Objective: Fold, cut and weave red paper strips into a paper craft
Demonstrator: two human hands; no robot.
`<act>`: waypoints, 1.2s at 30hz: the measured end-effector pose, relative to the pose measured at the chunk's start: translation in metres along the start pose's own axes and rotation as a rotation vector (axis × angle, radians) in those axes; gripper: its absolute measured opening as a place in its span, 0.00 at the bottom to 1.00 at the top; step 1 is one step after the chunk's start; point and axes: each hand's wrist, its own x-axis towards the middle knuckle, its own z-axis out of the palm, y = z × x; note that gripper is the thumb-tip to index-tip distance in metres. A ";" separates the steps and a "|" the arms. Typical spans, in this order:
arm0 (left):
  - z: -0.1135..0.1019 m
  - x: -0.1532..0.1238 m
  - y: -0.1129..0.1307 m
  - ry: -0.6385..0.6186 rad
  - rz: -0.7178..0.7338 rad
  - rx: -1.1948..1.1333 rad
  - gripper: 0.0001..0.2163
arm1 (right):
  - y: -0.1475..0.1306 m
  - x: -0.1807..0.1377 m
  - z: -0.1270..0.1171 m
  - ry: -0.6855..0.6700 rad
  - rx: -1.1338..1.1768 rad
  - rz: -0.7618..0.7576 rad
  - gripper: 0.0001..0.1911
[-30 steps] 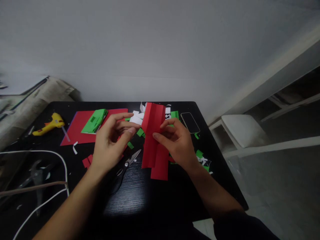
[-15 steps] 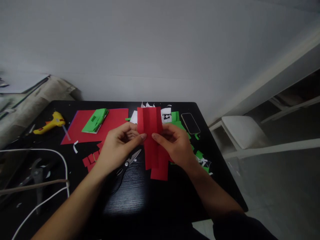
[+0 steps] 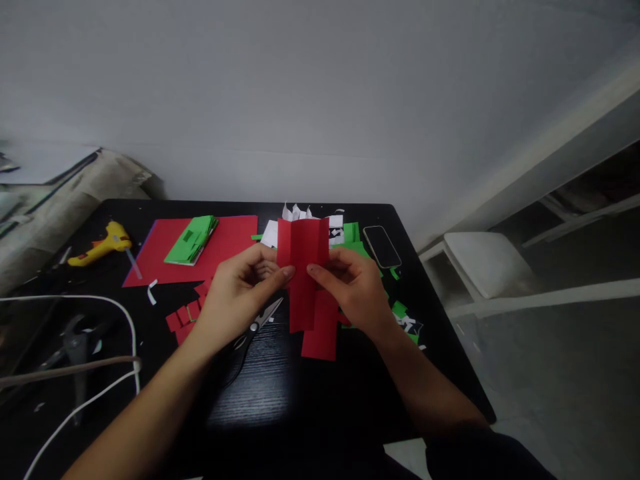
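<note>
Both of my hands hold a creased red paper point(image 3: 302, 257) upright above the black table point(image 3: 280, 393). My left hand point(image 3: 240, 297) pinches its left edge between thumb and fingers. My right hand point(image 3: 356, 288) pinches its right edge. The paper has lengthwise folds and hangs down between my hands. Another red piece point(image 3: 320, 333) lies on the table just below it. Scissors point(image 3: 253, 330) lie under my left hand.
A large red sheet point(image 3: 230, 240) with a folded green stack point(image 3: 193, 239) lies at the back left. A yellow glue gun point(image 3: 100, 245), a white cable point(image 3: 100, 393), pliers point(image 3: 75, 350), a phone point(image 3: 382, 245), green scraps point(image 3: 400, 310) and small red cut pieces point(image 3: 183, 319) surround my hands. A white stool point(image 3: 487, 263) stands to the right.
My left hand moved in from the left and took hold of the red paper's left edge. The paper turned to face me and now sits a little lower.
</note>
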 end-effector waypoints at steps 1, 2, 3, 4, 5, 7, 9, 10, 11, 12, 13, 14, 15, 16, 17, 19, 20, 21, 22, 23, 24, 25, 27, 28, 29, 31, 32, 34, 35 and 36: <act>0.000 0.000 0.000 0.001 0.009 0.010 0.08 | 0.000 0.000 0.000 -0.008 0.001 -0.013 0.13; 0.001 0.000 0.000 0.000 0.018 0.018 0.07 | 0.001 0.000 0.000 -0.019 0.004 -0.023 0.14; 0.001 -0.001 -0.001 -0.002 0.026 0.023 0.07 | 0.001 0.000 0.000 -0.033 0.008 -0.027 0.15; 0.001 -0.001 -0.001 -0.006 0.031 0.024 0.07 | 0.002 0.000 0.000 -0.046 0.010 -0.025 0.16; 0.001 -0.002 -0.002 -0.010 0.033 0.023 0.06 | 0.002 0.000 0.001 -0.056 0.009 -0.023 0.16; 0.001 -0.002 -0.002 -0.012 0.037 0.020 0.06 | 0.002 -0.001 0.001 -0.054 0.008 -0.017 0.17; 0.001 -0.002 -0.001 -0.009 0.044 0.023 0.05 | 0.001 -0.001 0.001 -0.030 0.016 0.001 0.17; 0.000 -0.002 -0.001 -0.005 0.047 0.024 0.05 | 0.001 -0.001 0.001 -0.014 0.022 0.014 0.18; 0.000 -0.002 0.000 0.000 0.048 0.027 0.05 | 0.001 -0.001 0.002 -0.001 0.027 0.028 0.19; 0.000 -0.002 0.000 0.006 0.048 0.027 0.05 | 0.000 -0.001 0.002 0.008 0.028 0.040 0.19; -0.001 -0.002 0.001 0.012 0.045 0.026 0.05 | -0.001 -0.001 0.002 0.014 0.027 0.044 0.20; -0.001 -0.002 0.001 0.019 0.042 0.025 0.05 | -0.001 -0.001 0.002 0.016 0.025 0.043 0.19; -0.001 -0.002 0.002 0.026 0.041 0.024 0.05 | -0.002 -0.001 0.002 0.014 0.024 0.037 0.19; -0.001 -0.002 0.002 0.034 0.040 0.026 0.05 | -0.002 0.000 0.002 0.008 0.023 0.031 0.18; 0.000 -0.001 0.003 0.038 0.043 0.028 0.05 | -0.003 0.000 0.001 0.002 0.020 0.026 0.17; 0.000 -0.001 0.004 0.027 0.064 0.030 0.04 | -0.003 0.000 0.001 -0.006 0.011 0.021 0.15; -0.001 -0.001 0.004 0.011 0.079 0.032 0.05 | -0.003 0.000 0.001 -0.008 0.008 0.018 0.14; -0.001 -0.001 0.005 -0.007 0.093 0.038 0.06 | -0.002 -0.001 0.000 -0.006 0.008 0.013 0.14; -0.002 -0.001 0.005 -0.023 0.104 0.049 0.08 | -0.002 -0.001 0.000 -0.005 0.006 0.006 0.13; -0.002 -0.001 0.005 -0.031 0.109 0.069 0.08 | -0.002 -0.002 0.000 -0.003 0.006 -0.005 0.13; -0.004 -0.001 0.005 -0.029 0.109 0.095 0.07 | -0.002 -0.002 0.000 -0.006 0.005 -0.017 0.12; -0.005 -0.001 0.005 -0.021 0.108 0.126 0.06 | -0.002 -0.003 0.000 -0.010 0.003 -0.031 0.11; -0.007 -0.002 0.006 -0.010 0.119 0.175 0.03 | -0.004 -0.003 0.000 -0.021 -0.005 -0.061 0.08; -0.008 -0.002 0.007 -0.019 0.137 0.183 0.03 | -0.006 -0.003 -0.001 -0.030 -0.008 -0.071 0.06; -0.009 -0.002 0.008 -0.030 0.161 0.182 0.02 | -0.007 -0.003 -0.001 -0.040 -0.009 -0.075 0.05; -0.010 -0.002 0.010 -0.041 0.213 0.182 0.02 | -0.010 -0.002 -0.002 -0.054 0.002 -0.061 0.04; -0.010 -0.002 0.010 -0.033 0.231 0.186 0.02 | -0.010 -0.002 -0.003 -0.058 0.012 -0.043 0.05; -0.009 -0.002 0.010 -0.011 0.239 0.196 0.04 | -0.011 -0.002 -0.004 -0.059 0.033 -0.006 0.07; -0.009 -0.002 0.009 -0.003 0.233 0.193 0.04 | -0.011 -0.002 -0.003 -0.056 0.039 0.007 0.08; -0.008 -0.003 0.008 0.005 0.223 0.182 0.04 | -0.011 -0.002 -0.003 -0.054 0.039 0.014 0.08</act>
